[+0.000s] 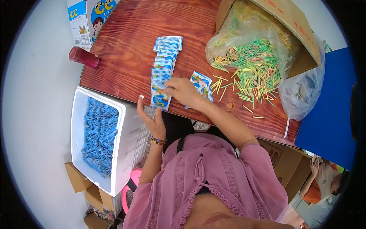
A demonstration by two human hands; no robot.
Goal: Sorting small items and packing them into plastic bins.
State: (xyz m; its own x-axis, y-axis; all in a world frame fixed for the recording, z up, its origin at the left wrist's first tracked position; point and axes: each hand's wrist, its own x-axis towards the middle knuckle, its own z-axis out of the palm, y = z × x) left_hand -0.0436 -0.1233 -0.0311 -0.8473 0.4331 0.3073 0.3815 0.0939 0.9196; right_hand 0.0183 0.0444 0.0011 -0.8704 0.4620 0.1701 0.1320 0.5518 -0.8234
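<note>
Head view: a row of packets (pixel 166 57) is lying on the bench (pixel 126 45), its blue-and-white packets overlapping in a narrow strip.
Right hand (pixel 185 91): it is resting over the row's near end, fingertips bunching at the nearest packet (pixel 160 101); whether they are pinching it or only pressing on it, I cannot tell.
Left hand (pixel 154 124): it is hovering just left of the row's near end, thumb and fingers spreading apart, seemingly gripping nothing.
Nearest packet: it is lying at the row's near end, close to the bench edge, so a pull toward the person could be tipping it off.
Overlap: the packets are leaning on one another along the row, so a sideways drag at one could be skewing its neighbours.
Loose packets (pixel 201 79): they are lying right of the row, partly behind the right forearm; a low wrist could be sweeping them toward the edge.
Loose sticks (pixel 219 84): they are scattering farther right of the row, where a brushing sleeve could be rolling them away.
Stick pile (pixel 263 68): it is spilling from a clear bag (pixel 225 40) in a cardboard box (pixel 297 26), well right of the row; a bump to the box could be shedding more.
Foam box (pixel 131 126): it is standing left of the row's near end, blue packets (pixel 100 133) filling it; anything slipping between it and the bench could be getting lost.
</note>
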